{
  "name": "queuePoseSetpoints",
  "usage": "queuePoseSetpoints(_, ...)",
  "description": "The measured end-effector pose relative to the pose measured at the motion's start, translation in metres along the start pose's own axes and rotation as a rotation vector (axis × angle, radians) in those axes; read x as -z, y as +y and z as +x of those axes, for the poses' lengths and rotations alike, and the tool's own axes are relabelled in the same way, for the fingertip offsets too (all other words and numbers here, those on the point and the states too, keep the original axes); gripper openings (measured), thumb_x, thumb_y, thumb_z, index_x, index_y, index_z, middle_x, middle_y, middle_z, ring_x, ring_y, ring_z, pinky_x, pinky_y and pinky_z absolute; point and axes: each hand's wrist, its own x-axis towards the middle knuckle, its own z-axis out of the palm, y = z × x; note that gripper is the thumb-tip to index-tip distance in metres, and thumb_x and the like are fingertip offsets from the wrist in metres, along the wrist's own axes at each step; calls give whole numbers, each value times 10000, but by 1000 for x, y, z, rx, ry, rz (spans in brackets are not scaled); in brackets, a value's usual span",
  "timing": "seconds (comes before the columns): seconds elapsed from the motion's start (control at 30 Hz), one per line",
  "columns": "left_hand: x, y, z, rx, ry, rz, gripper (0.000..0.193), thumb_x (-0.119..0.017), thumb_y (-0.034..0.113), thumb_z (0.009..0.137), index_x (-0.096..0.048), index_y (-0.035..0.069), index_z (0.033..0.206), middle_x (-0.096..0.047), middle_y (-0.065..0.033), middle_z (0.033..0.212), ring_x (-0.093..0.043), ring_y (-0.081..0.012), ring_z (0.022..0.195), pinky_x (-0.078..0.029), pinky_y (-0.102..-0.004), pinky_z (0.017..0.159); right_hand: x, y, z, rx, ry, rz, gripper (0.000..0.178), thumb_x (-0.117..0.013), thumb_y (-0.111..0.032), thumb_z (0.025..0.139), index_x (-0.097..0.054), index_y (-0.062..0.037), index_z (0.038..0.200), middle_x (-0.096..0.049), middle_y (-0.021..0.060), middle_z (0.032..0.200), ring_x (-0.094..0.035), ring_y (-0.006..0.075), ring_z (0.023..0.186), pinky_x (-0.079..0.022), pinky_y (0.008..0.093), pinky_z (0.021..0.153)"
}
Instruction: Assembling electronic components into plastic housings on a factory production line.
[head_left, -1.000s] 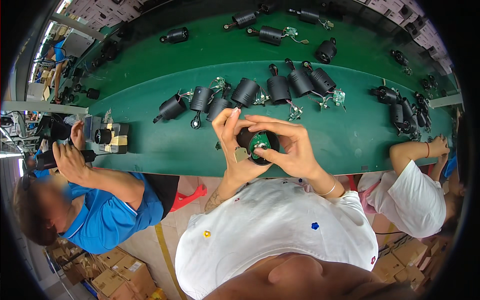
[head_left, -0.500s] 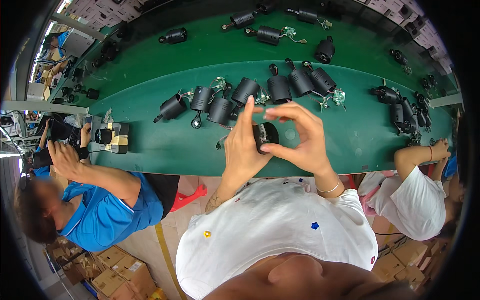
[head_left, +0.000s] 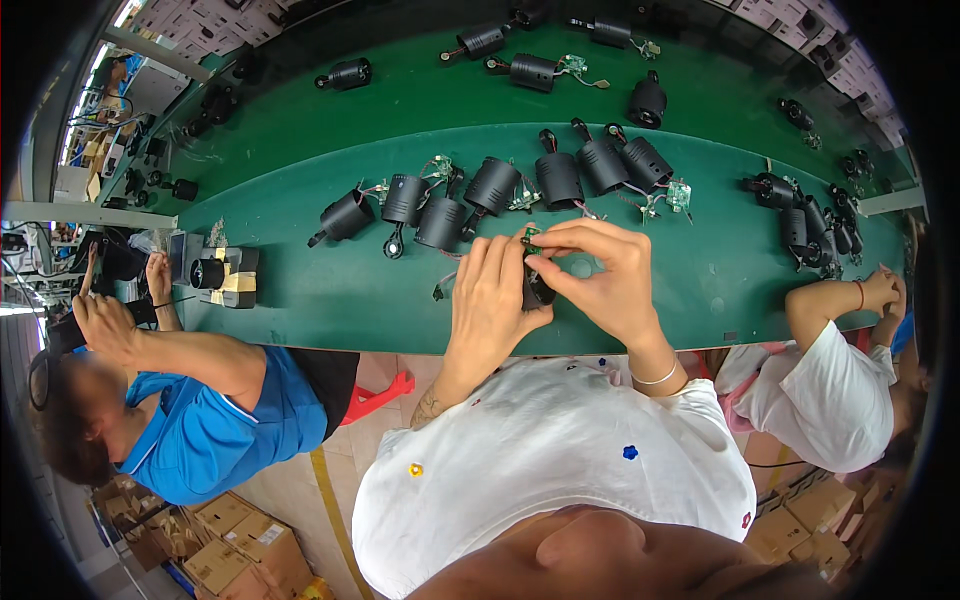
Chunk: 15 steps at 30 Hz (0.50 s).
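In front of me, my left hand [head_left: 484, 305] is wrapped round a black cylindrical housing [head_left: 538, 290], which the fingers mostly hide. A small green circuit board [head_left: 531, 236] stands up at its far end. My right hand [head_left: 603, 280] pinches this board between thumb and forefinger. Just beyond my hands lies a row of similar black cylinders, among them a ribbed one [head_left: 440, 221] close to my left fingers and another [head_left: 558, 178] farther off. Some have wires and a green board [head_left: 678, 194] hanging out.
A grey block with yellow tape and a lens-like black ring [head_left: 208, 273] sits at the left. A co-worker in a blue shirt [head_left: 215, 430] works on that side; another in white [head_left: 825, 405] is at the right, near clustered cylinders [head_left: 795, 225]. More cylinders [head_left: 532, 72] lie on the far green surface.
My right hand has closed from a wide curl to a pinch on the green board. The black housing has turned in my left hand. The left co-worker's hands have shifted.
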Motion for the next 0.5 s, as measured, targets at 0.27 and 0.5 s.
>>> queuePoseSetpoints(0.27,-1,-7,0,-80,215,-341,648,-774,13,495,-548,26,1103,-574,-94,968,-531,-250,889,-459,-354,798,1,-6,-7,-302,34,350,181,-752,69,615,-703,-6,772,-670,62,851,-626,179,765,-534,264,737)
queuePoseSetpoints(0.5,-20,-11,-3,-92,385,-700,595,-778,9,519,-550,59,1066,-561,-79,947,-517,-223,882,-465,-357,808,-9,0,-3,20,-7,432,154,-753,19,596,-715,-61,722,-636,34,946,-577,233,1029,-486,357,896)
